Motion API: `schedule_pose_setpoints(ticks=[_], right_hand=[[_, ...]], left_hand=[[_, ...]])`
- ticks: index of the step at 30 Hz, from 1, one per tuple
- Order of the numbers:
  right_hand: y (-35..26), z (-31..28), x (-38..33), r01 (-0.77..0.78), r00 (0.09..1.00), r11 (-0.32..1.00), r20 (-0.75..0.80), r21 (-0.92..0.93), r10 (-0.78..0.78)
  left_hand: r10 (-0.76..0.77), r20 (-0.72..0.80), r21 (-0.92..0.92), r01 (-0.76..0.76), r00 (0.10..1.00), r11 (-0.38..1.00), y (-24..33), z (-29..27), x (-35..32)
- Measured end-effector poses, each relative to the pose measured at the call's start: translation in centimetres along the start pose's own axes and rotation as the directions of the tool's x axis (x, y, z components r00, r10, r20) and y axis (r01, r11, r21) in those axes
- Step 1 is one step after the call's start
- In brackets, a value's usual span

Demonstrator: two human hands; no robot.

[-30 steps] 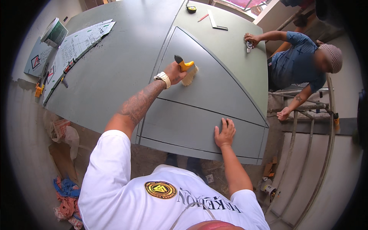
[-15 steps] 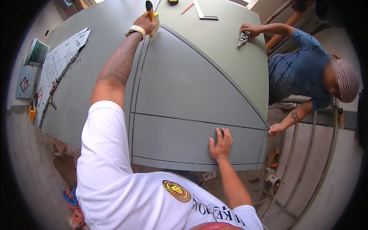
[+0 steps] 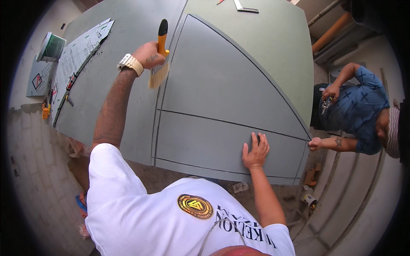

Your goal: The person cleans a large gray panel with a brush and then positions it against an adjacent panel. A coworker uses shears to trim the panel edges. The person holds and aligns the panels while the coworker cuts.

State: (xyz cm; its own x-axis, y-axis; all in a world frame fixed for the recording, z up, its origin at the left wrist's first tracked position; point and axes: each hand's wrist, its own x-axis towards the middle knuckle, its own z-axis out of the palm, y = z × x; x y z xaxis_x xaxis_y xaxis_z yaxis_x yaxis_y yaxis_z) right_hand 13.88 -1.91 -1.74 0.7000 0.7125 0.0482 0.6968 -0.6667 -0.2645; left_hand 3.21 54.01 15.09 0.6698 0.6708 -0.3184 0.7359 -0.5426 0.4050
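My left hand (image 3: pixel 149 55) is closed around a wide paintbrush (image 3: pixel 162 42) with a yellow and black handle. Its pale bristles point down beside the left edge of a grey panel (image 3: pixel 200 81) that has dark lines across it and a slanting right edge. Whether the bristles touch the surface, I cannot tell. On the lower right part of this panel rests my right hand (image 3: pixel 257 151), flat and holding nothing. At the panel's right corner a co-worker's fist (image 3: pixel 315 144) touches the edge. The co-worker's other hand (image 3: pixel 331 91) holds metal snips (image 3: pixel 327 103) off the table.
A light green sheet (image 3: pixel 273 47) lies under the grey panel. At the far edge is a metal square (image 3: pixel 244 8). To the left are a printed sheet (image 3: pixel 72 64), a utility knife (image 3: pixel 71 81) and a green-and-white bucket (image 3: pixel 52 48). Metal bars stand at right.
My left hand has drawn the brush nearer along the panel's left edge. The co-worker has pulled the snips back off the green sheet. My right hand stays on the panel.
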Motion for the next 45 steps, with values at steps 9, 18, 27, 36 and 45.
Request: schedule_pose_setpoints(ticks=[9, 18, 27, 36, 45], right_hand=[[0.9, -1.2, 0.1, 0.076, 0.997, 0.997, 0.002, -0.026, -0.076], [-0.8, -0.1, 0.3, 0.028, 0.999, 1.000, -0.031, -0.010, -0.028], [-0.2, -0.6, -0.5, 0.064, 0.994, 0.997, -0.082, -0.040, -0.068], [0.9, 0.2, -0.9, 0.022, 0.995, 1.000, -0.099, -0.004, -0.023], [1.6, 0.3, -0.2, 0.030, 0.989, 0.999, -0.142, -0.014, -0.032]], left_hand=[[0.025, -0.319, -0.167, -0.083, 0.947, 0.982, -3.4, 6.3, 7.4], [-0.185, 0.121, -0.104, 0.197, 0.975, 0.975, -6.4, 5.3, -23.4], [-0.046, -0.316, -0.224, -0.028, 0.948, 0.974, -2.7, 5.0, -12.0], [-0.154, 0.111, -0.101, 0.165, 0.982, 0.981, -6.4, 11.5, -33.2], [-0.180, -0.146, -0.240, 0.142, 0.973, 0.960, -6.0, 7.3, -30.3]])
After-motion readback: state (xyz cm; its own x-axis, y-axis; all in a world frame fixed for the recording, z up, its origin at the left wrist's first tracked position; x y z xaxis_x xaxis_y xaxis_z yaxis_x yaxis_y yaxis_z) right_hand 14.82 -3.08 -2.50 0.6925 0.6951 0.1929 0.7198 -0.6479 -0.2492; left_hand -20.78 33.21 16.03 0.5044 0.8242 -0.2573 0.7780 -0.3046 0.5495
